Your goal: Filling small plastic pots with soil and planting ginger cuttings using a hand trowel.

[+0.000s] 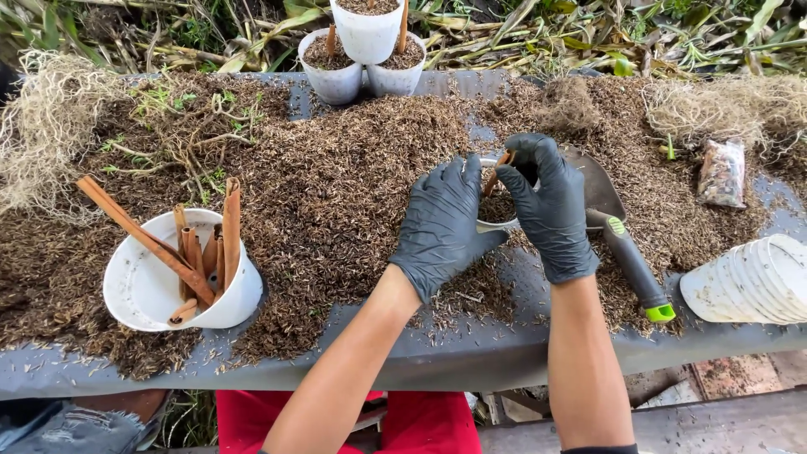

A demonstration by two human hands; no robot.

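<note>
Both my hands wear black gloves. My left hand (441,225) wraps around a small white pot (496,222) filled with brown husk mix, near the table's middle. My right hand (546,206) is over the same pot, its fingers pinching a short brown stick (498,172) that stands in the mix. The pot is mostly hidden by my hands.
A tipped white bucket (151,290) at left holds several brown sticks. Three filled pots (363,50) stand stacked at the back. A trowel (626,252) with a green-tipped handle lies right of my hands. A stack of white pots (752,282) lies at right. A small bag (721,172) lies beyond it. Husks cover the grey table (420,357).
</note>
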